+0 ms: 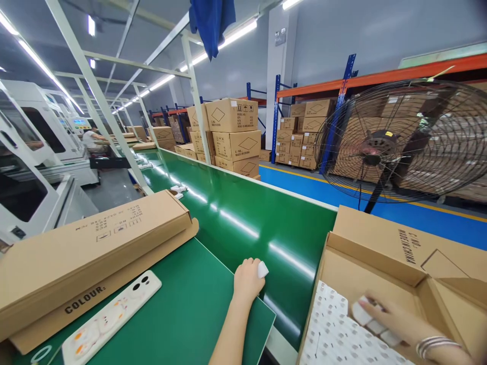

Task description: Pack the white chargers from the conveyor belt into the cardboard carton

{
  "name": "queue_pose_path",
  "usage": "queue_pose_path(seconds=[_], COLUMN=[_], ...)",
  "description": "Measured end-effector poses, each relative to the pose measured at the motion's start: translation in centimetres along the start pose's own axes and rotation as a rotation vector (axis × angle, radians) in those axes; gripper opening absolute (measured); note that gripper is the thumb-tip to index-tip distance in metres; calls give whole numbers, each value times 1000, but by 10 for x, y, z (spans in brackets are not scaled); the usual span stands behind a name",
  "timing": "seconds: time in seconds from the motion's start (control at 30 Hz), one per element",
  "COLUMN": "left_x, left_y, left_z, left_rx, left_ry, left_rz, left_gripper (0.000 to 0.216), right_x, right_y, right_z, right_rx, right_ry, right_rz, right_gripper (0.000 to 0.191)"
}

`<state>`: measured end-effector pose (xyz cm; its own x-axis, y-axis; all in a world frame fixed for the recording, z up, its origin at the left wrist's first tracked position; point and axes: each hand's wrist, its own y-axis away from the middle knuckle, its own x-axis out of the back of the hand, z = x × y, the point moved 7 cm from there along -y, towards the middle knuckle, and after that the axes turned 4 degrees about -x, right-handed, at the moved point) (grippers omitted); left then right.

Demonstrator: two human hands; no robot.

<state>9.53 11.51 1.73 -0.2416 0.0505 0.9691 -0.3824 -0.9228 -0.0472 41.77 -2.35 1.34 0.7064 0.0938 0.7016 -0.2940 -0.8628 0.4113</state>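
My left hand [248, 278] is closed around a small white block [262, 269] at the edge of the green board, above the green conveyor belt [228, 203]. Only one end of that block shows past the fingers. On the right, my right hand [395, 317], blurred by motion, is inside an open cardboard box [375, 257]. Its fingers grip a short row of white blocks [363, 312]. Beneath and beside it, many similar white blocks [331, 324] stand packed in rows, with small metallic marks on their tops.
A folded carton [95, 233] and a phone in a patterned case [112, 319] lie on the green board [178, 304]. More white pieces [178, 190] sit farther along the belt. A large fan [384, 147] stands behind the box. Stacked cartons [236, 142] line the far side.
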Motion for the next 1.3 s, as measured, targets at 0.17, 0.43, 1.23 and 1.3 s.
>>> queue_pose_path(seconds=[0.17,0.43,1.23,1.3], left_x=[9,23,123,114], left_y=[2,7,91,84], left_z=[1,17,133,126], left_rx=[-35,-79,-719,-618], left_ry=[169,733,761,771], left_rz=[143,274,285,143], left_gripper=[27,32,82,81], right_x=[-30,-25,-48,-25], right_y=[6,0,71,62], right_z=[-9,-75,-151,-127], right_rx=[100,230,295,276], right_ry=[-78,-296,-1290,-1179], right_rz=[-130,105,-635,-490], right_gripper=[63,62,33,25])
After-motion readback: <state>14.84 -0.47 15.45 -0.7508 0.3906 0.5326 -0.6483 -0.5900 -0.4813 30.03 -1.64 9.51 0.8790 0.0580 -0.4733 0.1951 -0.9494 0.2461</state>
